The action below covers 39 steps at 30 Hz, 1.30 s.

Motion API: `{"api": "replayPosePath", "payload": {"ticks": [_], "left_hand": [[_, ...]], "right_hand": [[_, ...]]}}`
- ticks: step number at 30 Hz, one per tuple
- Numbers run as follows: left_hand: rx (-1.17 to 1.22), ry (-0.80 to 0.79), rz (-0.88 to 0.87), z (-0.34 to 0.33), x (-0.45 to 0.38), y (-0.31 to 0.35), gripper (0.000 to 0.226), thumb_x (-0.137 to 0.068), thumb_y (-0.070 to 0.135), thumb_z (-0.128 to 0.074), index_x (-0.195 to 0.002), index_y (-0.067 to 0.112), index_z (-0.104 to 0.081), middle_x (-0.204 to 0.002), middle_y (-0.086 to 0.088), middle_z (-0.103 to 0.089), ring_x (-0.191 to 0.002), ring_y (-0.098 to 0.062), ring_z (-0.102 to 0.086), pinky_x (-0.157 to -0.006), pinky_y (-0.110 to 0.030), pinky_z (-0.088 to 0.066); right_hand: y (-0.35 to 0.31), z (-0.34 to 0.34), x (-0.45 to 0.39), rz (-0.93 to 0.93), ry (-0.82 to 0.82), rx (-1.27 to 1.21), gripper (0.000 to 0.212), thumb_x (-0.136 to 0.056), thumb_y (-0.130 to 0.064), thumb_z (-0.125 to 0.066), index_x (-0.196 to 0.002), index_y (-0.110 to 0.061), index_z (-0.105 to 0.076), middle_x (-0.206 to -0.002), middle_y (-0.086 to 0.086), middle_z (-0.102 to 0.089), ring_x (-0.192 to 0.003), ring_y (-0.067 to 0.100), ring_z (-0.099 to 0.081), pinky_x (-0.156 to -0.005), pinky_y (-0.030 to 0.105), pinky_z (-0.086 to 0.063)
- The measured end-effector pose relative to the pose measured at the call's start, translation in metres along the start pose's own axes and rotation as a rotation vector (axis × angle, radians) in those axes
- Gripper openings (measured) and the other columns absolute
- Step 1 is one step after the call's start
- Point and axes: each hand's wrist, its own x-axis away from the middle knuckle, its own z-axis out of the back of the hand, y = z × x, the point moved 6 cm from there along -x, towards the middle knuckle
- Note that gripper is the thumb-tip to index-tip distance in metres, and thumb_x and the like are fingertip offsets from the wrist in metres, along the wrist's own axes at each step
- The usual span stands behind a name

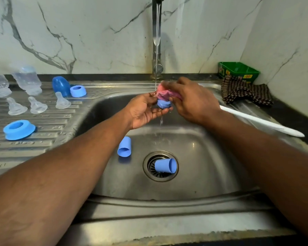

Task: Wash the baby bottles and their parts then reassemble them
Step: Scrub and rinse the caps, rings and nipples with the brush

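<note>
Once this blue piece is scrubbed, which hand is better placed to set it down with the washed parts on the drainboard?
Probably the left hand: it already grips the blue piece, and the drainboard lies on its side. The right hand holds the pink sponge.

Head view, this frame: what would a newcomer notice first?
Both hands meet mid-frame under the running tap: the left hand holds a blue ring while the right hand scrubs it with a pink sponge. Two blue caps lie in the sink, one over the drain.
</note>
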Motion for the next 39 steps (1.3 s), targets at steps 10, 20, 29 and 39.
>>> {"api": "replayPosePath", "payload": {"ticks": [10, 20, 29, 39], "left_hand": [[-0.051, -0.09, 0.024, -0.003, 0.003, 0.004, 0.024, -0.1, 0.001, -0.041, -0.119, 0.006, -0.055, -0.093, -0.009, -0.07, -0.076, -0.017, -0.07, -0.073, -0.028, -0.058], [-0.216, 0.021, -0.069, 0.003, -0.003, 0.007, 0.019, -0.099, 0.002, -0.046, -0.111, 0.01, -0.059, -0.089, -0.005, -0.069, -0.072, -0.013, -0.066, -0.068, -0.026, -0.056], [-0.378, 0.026, -0.166, 0.002, -0.001, 0.016, 0.048, -0.086, -0.011, -0.062, -0.13, 0.005, -0.056, -0.115, -0.018, -0.065, -0.093, -0.025, -0.067, -0.079, -0.039, -0.06], [-0.305, -0.029, -0.166, 0.005, 0.0, 0.021, 0.028, -0.093, -0.006, -0.054, -0.114, 0.01, -0.065, -0.104, -0.011, -0.069, -0.088, -0.02, -0.068, -0.077, -0.029, -0.06]], "right_hand": [[-0.016, 0.014, 0.002, 0.049, 0.075, 0.013, 0.041, -0.094, -0.031, -0.054, -0.135, -0.032, -0.055, -0.123, 0.004, -0.057, -0.102, 0.033, -0.061, -0.07, 0.032, -0.037], [-0.018, 0.014, 0.006, 0.081, 0.068, -0.01, 0.04, -0.094, -0.029, -0.054, -0.133, -0.03, -0.058, -0.116, 0.004, -0.058, -0.095, 0.03, -0.062, -0.067, 0.029, -0.033], [0.003, 0.013, 0.009, -0.089, 0.038, 0.003, 0.036, -0.095, -0.035, -0.052, -0.13, -0.033, -0.057, -0.116, 0.001, -0.058, -0.103, 0.029, -0.061, -0.07, 0.031, -0.036], [0.002, 0.001, 0.005, -0.149, -0.033, 0.017, 0.04, -0.096, -0.03, -0.047, -0.136, -0.03, -0.049, -0.123, 0.005, -0.056, -0.111, 0.033, -0.058, -0.082, 0.039, -0.045]]}}
